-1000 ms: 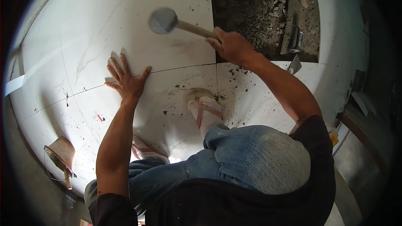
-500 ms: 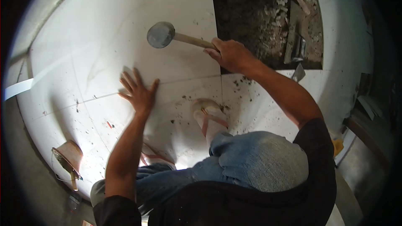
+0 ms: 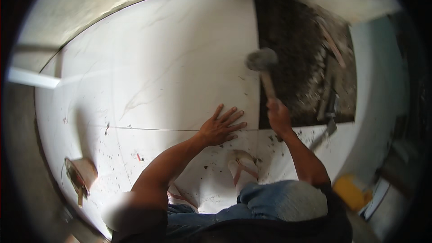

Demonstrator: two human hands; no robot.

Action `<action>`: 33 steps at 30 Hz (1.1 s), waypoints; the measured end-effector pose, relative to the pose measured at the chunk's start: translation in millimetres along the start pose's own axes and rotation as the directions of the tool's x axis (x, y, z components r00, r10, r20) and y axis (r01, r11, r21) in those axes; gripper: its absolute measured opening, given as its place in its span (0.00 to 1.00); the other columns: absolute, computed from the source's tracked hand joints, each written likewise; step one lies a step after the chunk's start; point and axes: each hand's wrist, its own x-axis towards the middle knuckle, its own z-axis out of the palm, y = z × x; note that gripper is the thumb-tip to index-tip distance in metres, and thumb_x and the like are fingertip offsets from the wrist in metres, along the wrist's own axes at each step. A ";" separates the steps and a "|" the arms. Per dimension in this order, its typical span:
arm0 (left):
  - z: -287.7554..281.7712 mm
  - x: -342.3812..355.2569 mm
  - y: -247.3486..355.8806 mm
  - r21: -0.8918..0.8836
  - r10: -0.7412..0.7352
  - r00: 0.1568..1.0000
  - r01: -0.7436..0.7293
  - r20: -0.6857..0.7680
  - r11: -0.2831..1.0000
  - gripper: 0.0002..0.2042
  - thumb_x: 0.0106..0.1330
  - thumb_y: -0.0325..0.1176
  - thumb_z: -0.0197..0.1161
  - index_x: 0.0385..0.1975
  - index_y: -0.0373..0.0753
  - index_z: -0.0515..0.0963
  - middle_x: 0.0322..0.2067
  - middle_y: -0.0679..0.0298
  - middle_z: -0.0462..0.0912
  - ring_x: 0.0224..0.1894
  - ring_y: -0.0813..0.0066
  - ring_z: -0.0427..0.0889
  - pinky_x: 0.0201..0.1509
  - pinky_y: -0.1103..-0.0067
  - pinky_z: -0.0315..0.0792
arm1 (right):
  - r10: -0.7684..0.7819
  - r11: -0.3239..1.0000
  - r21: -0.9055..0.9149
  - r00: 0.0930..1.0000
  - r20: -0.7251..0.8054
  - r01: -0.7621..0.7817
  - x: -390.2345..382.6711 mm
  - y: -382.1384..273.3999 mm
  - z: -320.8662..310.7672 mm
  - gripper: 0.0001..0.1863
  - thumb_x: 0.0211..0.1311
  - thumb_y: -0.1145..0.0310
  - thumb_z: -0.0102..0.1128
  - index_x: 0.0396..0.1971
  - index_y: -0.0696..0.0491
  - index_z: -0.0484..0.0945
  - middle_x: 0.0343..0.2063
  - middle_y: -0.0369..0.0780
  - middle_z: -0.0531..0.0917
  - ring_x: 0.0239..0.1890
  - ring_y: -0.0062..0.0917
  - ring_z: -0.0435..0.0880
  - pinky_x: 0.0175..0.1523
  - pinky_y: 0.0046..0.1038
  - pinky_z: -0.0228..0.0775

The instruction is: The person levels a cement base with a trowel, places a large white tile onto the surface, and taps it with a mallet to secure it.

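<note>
A large white marbled tile (image 3: 180,40) borders a dark, rough bed of mortar or soil (image 3: 292,31). My left hand (image 3: 220,126) lies palm down, fingers spread, on this tile just above its lower seam, near the corner beside the bed. To its right, my right hand (image 3: 279,117) grips the wooden handle of a mallet; the grey, round head (image 3: 262,59), blurred, is raised near the tile's right edge. A trowel (image 3: 331,128) lies at the bed's lower edge, and a long flat tool (image 3: 328,94) and a wooden stick (image 3: 334,45) are in the bed.
A wall (image 3: 112,0) runs along the top. A white strip (image 3: 33,76) juts in at upper left. A bucket (image 3: 87,171) stands at lower left. At right are a yellow object (image 3: 348,189) and stacked pieces (image 3: 400,148). My sandalled feet are below my hands.
The view has shifted to show more wall. My left hand has moved rightward along the tile toward the bed's corner. The mallet has swung from pointing left to upright at the tile's edge.
</note>
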 end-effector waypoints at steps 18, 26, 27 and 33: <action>-103.5 -119.4 -324.6 -0.307 -0.936 -0.113 0.952 -0.334 -0.005 0.42 0.64 0.64 0.41 0.71 0.44 0.41 0.72 0.57 0.36 0.73 0.56 0.31 0.71 0.53 0.28 | 0.313 0.887 0.209 0.870 0.382 -0.411 20.4 -53.2 76.6 0.24 0.66 0.45 0.50 0.33 0.55 0.66 0.10 0.31 0.66 0.08 0.17 0.68 0.13 0.22 0.61; -144.0 -93.4 -409.0 -0.178 -0.920 0.117 0.965 -0.374 0.195 0.40 0.65 0.62 0.38 0.71 0.43 0.40 0.72 0.61 0.36 0.74 0.64 0.31 0.73 0.59 0.28 | 0.321 0.918 0.130 0.894 0.312 -0.375 22.4 -62.1 87.5 0.23 0.66 0.49 0.51 0.32 0.58 0.68 0.10 0.34 0.69 0.09 0.19 0.72 0.14 0.24 0.63; -150.2 -87.3 -416.8 -0.184 -0.920 0.134 0.960 -0.368 0.213 0.40 0.65 0.62 0.38 0.71 0.43 0.40 0.72 0.60 0.37 0.74 0.64 0.31 0.73 0.60 0.27 | 0.341 0.904 0.143 0.882 0.325 -0.402 24.2 -67.9 87.5 0.23 0.66 0.51 0.51 0.32 0.60 0.70 0.12 0.34 0.71 0.11 0.20 0.74 0.16 0.26 0.65; -179.8 -43.6 -452.5 -0.255 -0.923 0.069 0.951 -0.379 0.176 0.42 0.64 0.64 0.39 0.71 0.41 0.42 0.72 0.56 0.38 0.74 0.63 0.32 0.73 0.60 0.28 | 0.190 0.981 -0.017 0.944 0.269 -0.193 17.2 -32.9 96.5 0.22 0.67 0.50 0.51 0.34 0.57 0.67 0.10 0.34 0.69 0.08 0.21 0.71 0.13 0.25 0.63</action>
